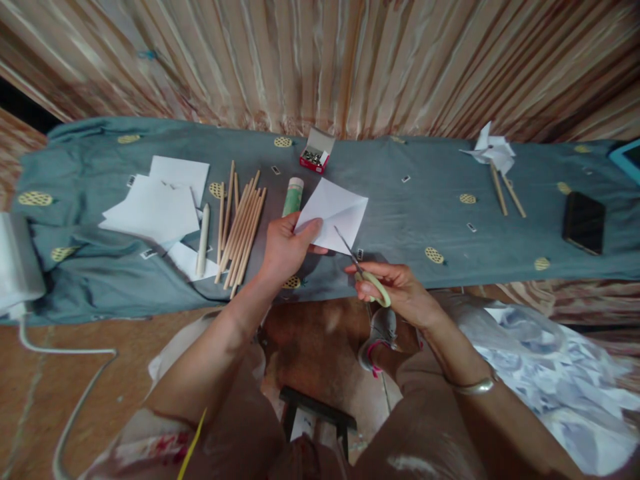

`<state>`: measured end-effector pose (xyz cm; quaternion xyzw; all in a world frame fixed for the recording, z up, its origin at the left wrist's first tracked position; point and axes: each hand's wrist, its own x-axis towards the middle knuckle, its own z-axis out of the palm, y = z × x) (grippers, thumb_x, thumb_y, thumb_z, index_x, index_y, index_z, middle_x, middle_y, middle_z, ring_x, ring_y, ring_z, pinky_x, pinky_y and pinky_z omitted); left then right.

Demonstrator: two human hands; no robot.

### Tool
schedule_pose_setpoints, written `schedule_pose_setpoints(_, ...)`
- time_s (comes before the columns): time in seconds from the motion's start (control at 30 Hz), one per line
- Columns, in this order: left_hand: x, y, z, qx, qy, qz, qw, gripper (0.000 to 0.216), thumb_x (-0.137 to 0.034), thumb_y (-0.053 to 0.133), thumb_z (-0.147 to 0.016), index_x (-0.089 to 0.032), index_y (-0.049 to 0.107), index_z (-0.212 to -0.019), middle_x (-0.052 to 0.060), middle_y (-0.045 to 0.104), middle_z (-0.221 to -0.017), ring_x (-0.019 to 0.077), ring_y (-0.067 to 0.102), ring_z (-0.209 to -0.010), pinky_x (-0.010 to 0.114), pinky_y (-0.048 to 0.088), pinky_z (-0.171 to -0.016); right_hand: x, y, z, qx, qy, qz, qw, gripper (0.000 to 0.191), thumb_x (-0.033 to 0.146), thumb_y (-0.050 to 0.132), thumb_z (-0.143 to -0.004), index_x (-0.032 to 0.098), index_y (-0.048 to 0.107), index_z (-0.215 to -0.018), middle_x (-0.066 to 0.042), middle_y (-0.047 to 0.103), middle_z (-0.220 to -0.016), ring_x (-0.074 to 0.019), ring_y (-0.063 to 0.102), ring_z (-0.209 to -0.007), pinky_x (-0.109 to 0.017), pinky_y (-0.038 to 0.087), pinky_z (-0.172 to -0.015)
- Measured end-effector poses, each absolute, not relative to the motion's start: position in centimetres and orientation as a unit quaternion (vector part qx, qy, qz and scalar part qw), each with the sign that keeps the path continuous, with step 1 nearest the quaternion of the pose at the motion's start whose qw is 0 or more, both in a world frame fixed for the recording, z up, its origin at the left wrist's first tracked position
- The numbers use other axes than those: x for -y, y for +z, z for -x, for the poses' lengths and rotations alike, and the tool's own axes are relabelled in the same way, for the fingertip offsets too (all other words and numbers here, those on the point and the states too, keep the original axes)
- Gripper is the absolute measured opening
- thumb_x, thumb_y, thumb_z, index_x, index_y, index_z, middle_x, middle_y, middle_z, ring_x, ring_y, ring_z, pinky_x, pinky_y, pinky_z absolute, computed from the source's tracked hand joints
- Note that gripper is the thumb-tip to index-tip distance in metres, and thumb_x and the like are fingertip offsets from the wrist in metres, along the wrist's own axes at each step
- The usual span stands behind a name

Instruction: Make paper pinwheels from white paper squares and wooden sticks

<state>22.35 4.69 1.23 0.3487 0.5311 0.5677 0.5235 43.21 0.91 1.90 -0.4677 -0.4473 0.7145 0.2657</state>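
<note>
A creased white square of paper [336, 205] is pinched at its left side by my left hand [290, 247], thumb on top. My right hand [393, 287] grips scissors [373, 283] with pale green handles. Their blades reach the paper's lower corner, pointing up and left toward its middle. Just behind my left hand stands or lies a green glue tube [293, 196] with a white cap. Left of that hand lies a bundle of wooden sticks [243, 230].
White paper sheets [155, 210] and a white stick [203, 240] lie left. A red box of metal pins [315, 157] sits behind. Paper pinwheels [493, 152] on sticks and a phone [584, 222] lie right. A bag [550, 373] of white paper pieces rests below.
</note>
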Motion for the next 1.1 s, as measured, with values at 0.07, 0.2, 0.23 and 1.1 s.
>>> schedule_pose_setpoints(0.07, -4.65, 1.27, -22.36, -0.528, 0.569, -0.354, 0.522, 0.016, -0.029, 0.076, -0.07, -0.015, 0.07, -0.076, 0.005, 0.067, -0.07, 0.0194, 0.066, -0.061, 0.028, 0.058, -0.046, -0.9, 1.94, -43.19, 0.441, 0.718, 0.468, 0.266, 0.041, 0.042, 0.088, -0.065, 0.021, 0.078, -0.099, 0.002, 0.066, -0.068, -0.0077, 0.06, -0.06, -0.022, 0.052, -0.059)
schedule_pose_setpoints(0.2, -4.64, 1.27, -22.36, -0.533, 0.566, -0.352, 0.521, 0.017, -0.03, 0.075, -0.07, -0.015, 0.071, -0.077, 0.005, 0.067, -0.071, 0.0204, 0.067, -0.064, 0.028, 0.059, -0.047, -0.86, 2.02, -43.22, 0.444, 0.716, 0.47, 0.265, 0.042, 0.042, 0.088, -0.066, 0.021, 0.078, -0.1, 0.002, 0.067, -0.069, -0.0087, 0.061, -0.061, -0.022, 0.052, -0.06)
schedule_pose_setpoints(0.23, -4.65, 1.25, -22.36, -0.535, 0.566, -0.35, 0.521, 0.017, -0.03, 0.076, -0.07, -0.015, 0.071, -0.077, 0.005, 0.067, -0.07, 0.0208, 0.067, -0.065, 0.028, 0.059, -0.047, -0.85, 2.02, -43.24, 0.447, 0.714, 0.47, 0.264, 0.042, 0.041, 0.087, -0.066, 0.02, 0.078, -0.101, 0.001, 0.067, -0.07, -0.0089, 0.061, -0.061, -0.023, 0.052, -0.06)
schedule_pose_setpoints(1.1, -4.62, 1.06, -22.5, -0.528, 0.555, -0.37, 0.525, 0.025, -0.034, 0.074, -0.067, -0.012, 0.068, -0.076, 0.001, 0.063, -0.066, 0.0135, 0.061, -0.056, 0.025, 0.058, -0.047, -0.84, 1.84, -43.1, 0.437, 0.714, 0.469, 0.281, 0.041, 0.041, 0.089, -0.063, 0.02, 0.078, -0.097, 0.004, 0.064, -0.064, -0.0069, 0.057, -0.056, -0.022, 0.051, -0.058)
